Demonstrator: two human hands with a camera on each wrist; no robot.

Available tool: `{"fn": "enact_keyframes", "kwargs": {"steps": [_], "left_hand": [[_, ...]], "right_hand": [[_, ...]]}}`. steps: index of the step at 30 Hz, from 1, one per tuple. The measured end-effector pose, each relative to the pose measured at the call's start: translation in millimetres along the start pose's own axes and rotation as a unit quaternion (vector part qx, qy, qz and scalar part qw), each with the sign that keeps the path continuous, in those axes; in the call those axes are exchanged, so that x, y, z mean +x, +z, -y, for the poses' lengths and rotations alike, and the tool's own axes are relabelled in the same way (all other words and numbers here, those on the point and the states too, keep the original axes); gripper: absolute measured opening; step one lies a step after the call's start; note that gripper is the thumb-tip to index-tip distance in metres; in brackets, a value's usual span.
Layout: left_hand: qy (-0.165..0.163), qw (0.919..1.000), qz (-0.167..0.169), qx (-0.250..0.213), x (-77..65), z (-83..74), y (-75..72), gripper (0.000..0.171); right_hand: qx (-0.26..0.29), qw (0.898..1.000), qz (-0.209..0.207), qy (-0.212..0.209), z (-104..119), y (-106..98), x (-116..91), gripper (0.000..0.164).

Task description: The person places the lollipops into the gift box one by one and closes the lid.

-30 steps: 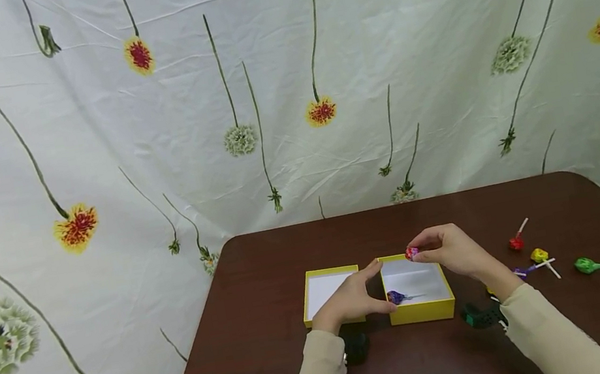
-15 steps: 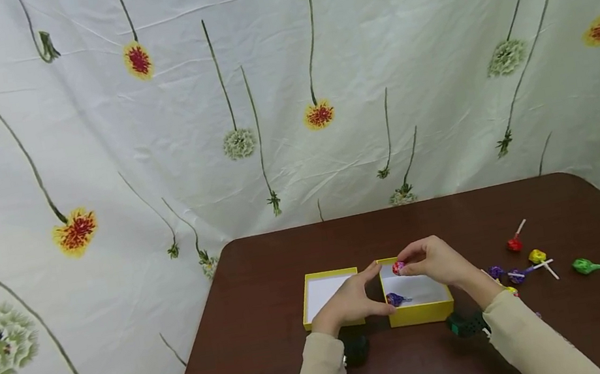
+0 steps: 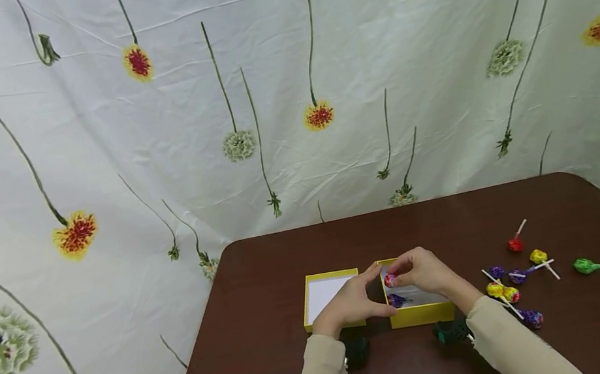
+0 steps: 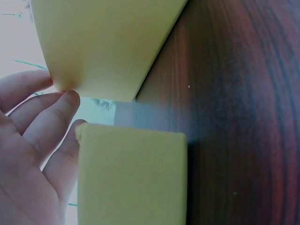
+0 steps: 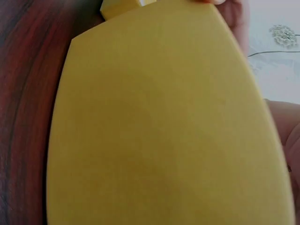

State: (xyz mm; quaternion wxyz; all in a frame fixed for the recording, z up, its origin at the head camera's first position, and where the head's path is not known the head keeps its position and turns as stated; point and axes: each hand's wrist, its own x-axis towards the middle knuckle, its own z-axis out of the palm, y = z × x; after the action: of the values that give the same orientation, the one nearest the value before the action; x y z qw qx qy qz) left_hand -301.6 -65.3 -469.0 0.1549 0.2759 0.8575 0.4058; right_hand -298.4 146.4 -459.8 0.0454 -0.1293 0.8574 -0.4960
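A yellow box [image 3: 423,314] with a white inside stands open-topped on the table. My left hand [image 3: 351,301] holds its left side, thumb at the near corner and fingers at the far one; in the left wrist view, fingertips touch the yellow wall [image 4: 108,47]. My right hand [image 3: 424,271] pinches a red-pink wrapped lollipop [image 3: 390,280] at the left of the box, inside or just over it; its stick is hidden. A purple lollipop [image 3: 396,300] lies in the box's near left corner. In the right wrist view the box wall [image 5: 159,117] hides most of the hand.
A yellow lid [image 3: 327,295], white inside up, lies left of the box. Right of the box lie several loose lollipops: red [image 3: 515,245], green [image 3: 584,266], yellow [image 3: 538,256] and purple [image 3: 532,318] among them. A flower-printed cloth [image 3: 271,86] hangs behind the brown table [image 3: 265,265].
My right hand has moved left and lower across the box with the red-pink lollipop, uncovering lollipops on the table by the right sleeve. The left hand stays at the box.
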Motion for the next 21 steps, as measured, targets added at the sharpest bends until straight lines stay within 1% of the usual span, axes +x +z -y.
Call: {"fn": "enact_keyframes", "kwargs": {"steps": [6,9,15,21], "left_hand": [[0.001,1.0000,0.003,-0.003,-0.1,-0.9,-0.3,0.096],[0.001,1.0000,0.004,-0.006,-0.2,-1.6,-0.2,0.096],[-0.002,0.9998,0.006,-0.016,0.2,-0.8,1.3,0.096],[0.001,0.9999,0.002,-0.010,0.5,0.4,0.8,0.096]], "right_hand": [[-0.004,1.000,-0.001,0.012,-2,6,3,0.015],[0.000,1.000,-0.008,0.025,-3,9,4,0.014],[-0.031,0.998,-0.031,0.049,-7,15,6,0.012],[-0.055,0.997,-0.023,0.058,-4,15,4,0.009]]}}
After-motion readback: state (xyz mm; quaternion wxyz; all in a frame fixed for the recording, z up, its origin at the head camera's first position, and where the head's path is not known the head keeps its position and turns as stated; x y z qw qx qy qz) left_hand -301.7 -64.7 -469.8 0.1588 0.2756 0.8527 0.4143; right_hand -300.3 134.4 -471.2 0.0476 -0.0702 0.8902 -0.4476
